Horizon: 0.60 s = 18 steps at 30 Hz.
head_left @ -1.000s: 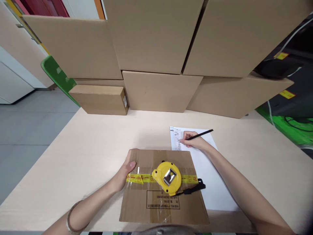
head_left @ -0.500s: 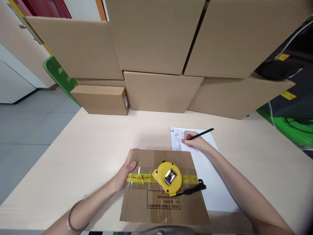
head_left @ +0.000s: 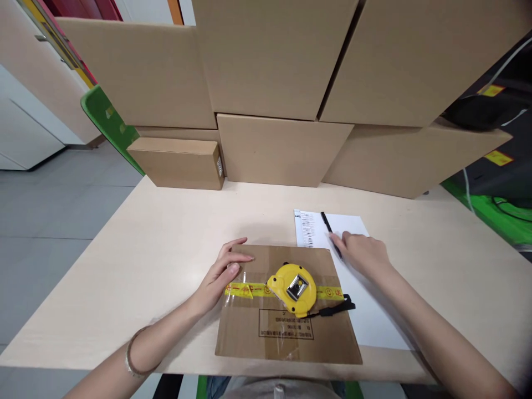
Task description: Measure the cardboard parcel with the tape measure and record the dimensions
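Note:
My left hand [head_left: 222, 275] lies open with its fingers spread on the left edge of a flat, taped cardboard box [head_left: 286, 330]. A yellow tape measure [head_left: 294, 288] with a black wrist strap sits on the box's yellow tape stripe. To the right, my right hand [head_left: 362, 254] rests palm down on a white sheet of paper [head_left: 366, 316]. Its fingers are loose, and the fingertips touch a black pen [head_left: 327, 223] that lies flat on the sheet.
Large cardboard boxes [head_left: 274, 61] are stacked along the far edge of the pale table [head_left: 145, 255], with a smaller box [head_left: 178, 162] at the left. A green chair [head_left: 108, 121] stands behind on the left. Black and green equipment is at the right.
My right hand stopped writing and lowered the pen flat onto the paper. My left hand spread its fingers further over the box's corner. The camera shifted slightly.

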Each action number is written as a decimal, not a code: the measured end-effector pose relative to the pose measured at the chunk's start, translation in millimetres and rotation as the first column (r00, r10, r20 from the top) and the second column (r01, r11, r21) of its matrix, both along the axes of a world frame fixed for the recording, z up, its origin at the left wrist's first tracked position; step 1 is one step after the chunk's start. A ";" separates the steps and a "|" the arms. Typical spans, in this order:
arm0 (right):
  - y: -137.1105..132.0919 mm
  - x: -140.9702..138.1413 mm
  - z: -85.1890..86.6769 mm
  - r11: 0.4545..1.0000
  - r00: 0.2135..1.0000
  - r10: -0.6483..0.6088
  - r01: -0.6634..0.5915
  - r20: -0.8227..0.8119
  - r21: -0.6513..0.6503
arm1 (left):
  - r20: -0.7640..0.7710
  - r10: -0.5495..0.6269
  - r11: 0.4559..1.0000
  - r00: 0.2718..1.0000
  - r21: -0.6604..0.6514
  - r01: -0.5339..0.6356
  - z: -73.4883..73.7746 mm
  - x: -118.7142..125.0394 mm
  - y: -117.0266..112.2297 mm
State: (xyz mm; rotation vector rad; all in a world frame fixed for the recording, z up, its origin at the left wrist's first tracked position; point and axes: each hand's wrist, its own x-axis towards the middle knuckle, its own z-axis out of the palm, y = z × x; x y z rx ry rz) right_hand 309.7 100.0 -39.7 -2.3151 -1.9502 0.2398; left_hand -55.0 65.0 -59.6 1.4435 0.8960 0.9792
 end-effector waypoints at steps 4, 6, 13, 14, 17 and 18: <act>-32.3 -30.8 44.8 0.964 0.985 0.158 -0.139 -0.065 0.225 | 0.029 0.000 1.000 1.000 -0.016 0.001 -9.1 -3.2 1.9; -51.4 -52.2 59.5 0.875 0.912 0.399 -0.347 -0.096 0.337 | 0.047 -0.002 1.000 0.999 -0.024 0.003 -11.8 -4.3 2.1; -83.1 -97.8 58.4 0.806 0.740 0.588 -0.507 -0.326 0.304 | 0.046 -0.028 0.998 0.999 -0.060 0.031 -8.9 -5.9 4.5; -82.5 -99.7 59.3 0.819 0.714 0.573 -0.502 -0.401 0.277 | 0.055 -0.032 0.997 0.998 -0.065 0.035 -8.7 -6.0 5.2; -73.6 -110.0 67.9 0.793 0.622 0.607 -0.521 -0.494 0.316 | 0.079 -0.034 0.996 0.996 -0.085 0.041 -8.5 -5.7 6.3; -69.0 -116.2 71.6 0.764 0.594 0.642 -0.542 -0.485 0.349 | 0.092 -0.038 0.994 0.995 -0.102 0.047 -8.4 -5.5 6.1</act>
